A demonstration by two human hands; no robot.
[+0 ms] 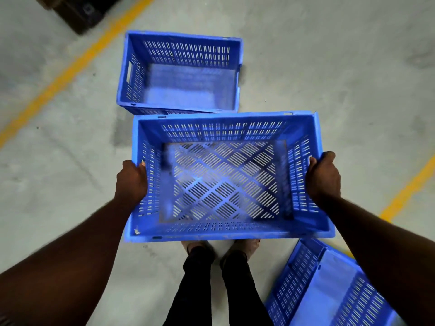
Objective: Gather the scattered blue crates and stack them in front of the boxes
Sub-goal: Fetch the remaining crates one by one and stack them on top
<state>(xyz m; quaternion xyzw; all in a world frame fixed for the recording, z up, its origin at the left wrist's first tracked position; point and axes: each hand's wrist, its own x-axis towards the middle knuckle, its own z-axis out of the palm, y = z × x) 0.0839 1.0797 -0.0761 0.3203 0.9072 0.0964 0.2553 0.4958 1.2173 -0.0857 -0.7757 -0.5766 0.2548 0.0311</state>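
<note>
Item one, held crate point(226, 182): blue, slotted, empty, carried roughly level above the floor point(329, 67), between both hands and over our feet. The left hand point(131, 180) is curled round the rim of its left end wall, and the right hand point(323, 177) round the right end. Item two, far crate point(181, 74): upright and empty on the floor, its near rim just beyond the held crate's far rim. Item three, side crate point(329, 290): near right, tilted, close beside our feet. Hazards, as we judge them: the far rim may catch on the far crate if we lower it short. A skewed set-down would leave the pair crooked rather than seated. A step back or to the right risks a trip on the side crate. Open room: bare floor to the left as far as the yellow line point(77, 64), and more to the far right. A dark shape point(80, 12) lies far left; we cannot tell whether it is one of the boxes.
</note>
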